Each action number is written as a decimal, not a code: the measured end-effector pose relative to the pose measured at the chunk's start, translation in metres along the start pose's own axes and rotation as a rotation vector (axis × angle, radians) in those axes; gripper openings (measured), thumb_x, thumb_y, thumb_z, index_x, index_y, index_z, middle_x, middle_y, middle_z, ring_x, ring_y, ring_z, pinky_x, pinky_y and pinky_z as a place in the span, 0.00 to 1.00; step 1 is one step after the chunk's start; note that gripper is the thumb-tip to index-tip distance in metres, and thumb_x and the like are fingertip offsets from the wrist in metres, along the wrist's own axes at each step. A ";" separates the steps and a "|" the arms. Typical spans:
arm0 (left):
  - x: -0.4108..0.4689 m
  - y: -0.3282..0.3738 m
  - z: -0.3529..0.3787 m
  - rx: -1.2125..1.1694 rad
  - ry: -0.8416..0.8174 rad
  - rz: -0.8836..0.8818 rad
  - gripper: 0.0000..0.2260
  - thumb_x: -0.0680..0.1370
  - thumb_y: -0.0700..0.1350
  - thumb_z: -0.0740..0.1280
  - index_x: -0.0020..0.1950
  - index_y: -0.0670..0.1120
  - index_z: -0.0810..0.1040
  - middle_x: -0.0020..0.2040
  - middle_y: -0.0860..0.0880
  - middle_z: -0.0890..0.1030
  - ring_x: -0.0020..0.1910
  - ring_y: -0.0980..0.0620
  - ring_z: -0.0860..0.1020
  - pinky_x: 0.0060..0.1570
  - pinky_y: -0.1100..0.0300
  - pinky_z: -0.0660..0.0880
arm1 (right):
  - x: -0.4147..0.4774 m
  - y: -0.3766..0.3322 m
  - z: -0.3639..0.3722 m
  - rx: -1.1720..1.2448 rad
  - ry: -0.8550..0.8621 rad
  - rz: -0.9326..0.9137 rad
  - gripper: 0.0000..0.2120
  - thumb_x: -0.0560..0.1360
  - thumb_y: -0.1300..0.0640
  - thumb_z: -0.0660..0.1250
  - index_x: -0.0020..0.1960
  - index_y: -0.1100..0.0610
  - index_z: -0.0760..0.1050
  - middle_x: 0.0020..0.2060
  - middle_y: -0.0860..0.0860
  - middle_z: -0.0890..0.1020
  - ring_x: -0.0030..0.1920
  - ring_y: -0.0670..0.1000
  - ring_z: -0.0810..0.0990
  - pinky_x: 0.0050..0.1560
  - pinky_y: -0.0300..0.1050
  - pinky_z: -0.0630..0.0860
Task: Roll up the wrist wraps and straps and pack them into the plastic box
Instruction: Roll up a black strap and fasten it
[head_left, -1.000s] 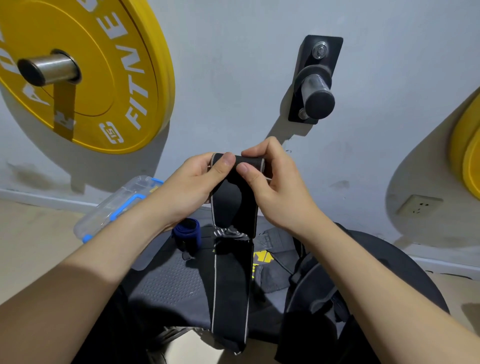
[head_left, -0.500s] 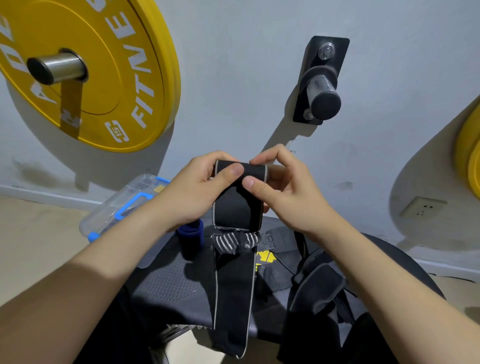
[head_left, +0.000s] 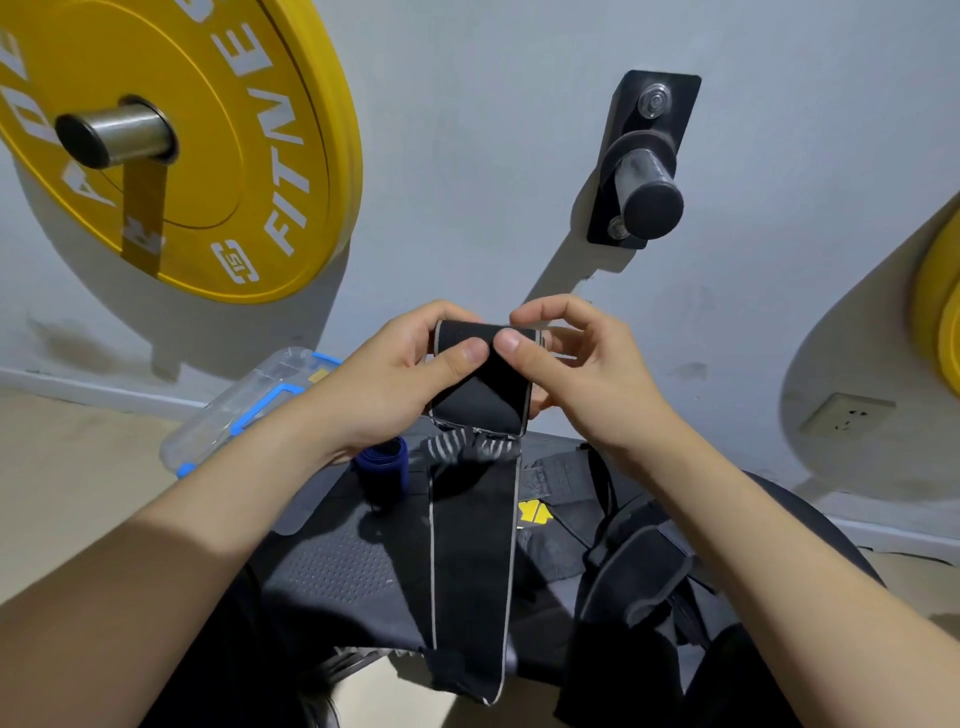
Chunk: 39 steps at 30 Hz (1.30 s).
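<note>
Slack is the likeliest trouble here: the black wrist wrap (head_left: 480, 387) has only a short rolled section at its top. If either thumb eases off, that small coil could spring loose or wind crooked, since the long tail hangs free below and its weight probably drags on the roll. A skewed roll would likely come out too bulky for the plastic box (head_left: 234, 410), which sits beside the far left of the bench pad (head_left: 332, 571), near a wound blue roll (head_left: 382, 462). The left hand (head_left: 395, 379) and right hand (head_left: 587, 384) are both clamped on the wrap's rolled end, thumbs meeting on its near face and curled fingers behind it. The roll sits between thumbs and fingertips, held in the air above the bench. The flat tail drops from it past the bench's near edge, touching neither hand. More black straps (head_left: 639, 566) lie to the right.
</note>
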<state>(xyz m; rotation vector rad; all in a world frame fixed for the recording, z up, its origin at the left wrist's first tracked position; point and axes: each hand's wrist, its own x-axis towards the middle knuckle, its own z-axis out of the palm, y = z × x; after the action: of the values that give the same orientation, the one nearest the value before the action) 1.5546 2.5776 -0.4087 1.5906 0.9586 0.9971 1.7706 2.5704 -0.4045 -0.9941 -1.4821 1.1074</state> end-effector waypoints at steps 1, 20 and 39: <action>0.000 0.000 0.000 0.015 0.005 0.017 0.13 0.84 0.47 0.69 0.67 0.44 0.78 0.59 0.40 0.86 0.60 0.42 0.85 0.57 0.51 0.84 | 0.001 0.000 -0.001 -0.008 0.021 0.003 0.11 0.77 0.57 0.80 0.55 0.57 0.81 0.37 0.63 0.77 0.34 0.56 0.80 0.37 0.54 0.82; 0.003 0.006 0.012 -0.127 0.148 -0.102 0.14 0.87 0.47 0.64 0.69 0.42 0.81 0.59 0.42 0.88 0.60 0.43 0.86 0.60 0.46 0.82 | -0.006 -0.003 0.003 -0.318 0.008 -0.218 0.09 0.67 0.49 0.86 0.45 0.44 0.88 0.65 0.55 0.74 0.62 0.42 0.79 0.44 0.43 0.82; 0.001 0.006 0.021 -0.230 0.120 -0.088 0.18 0.82 0.56 0.67 0.61 0.44 0.82 0.46 0.47 0.89 0.41 0.51 0.88 0.33 0.62 0.82 | 0.008 0.010 0.015 -0.116 0.053 0.018 0.09 0.74 0.64 0.80 0.50 0.55 0.83 0.34 0.43 0.86 0.33 0.42 0.83 0.34 0.37 0.76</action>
<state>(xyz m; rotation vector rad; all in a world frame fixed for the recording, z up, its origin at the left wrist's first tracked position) 1.5745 2.5703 -0.4062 1.2995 0.9501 1.1089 1.7545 2.5785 -0.4134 -1.1112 -1.5110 1.0093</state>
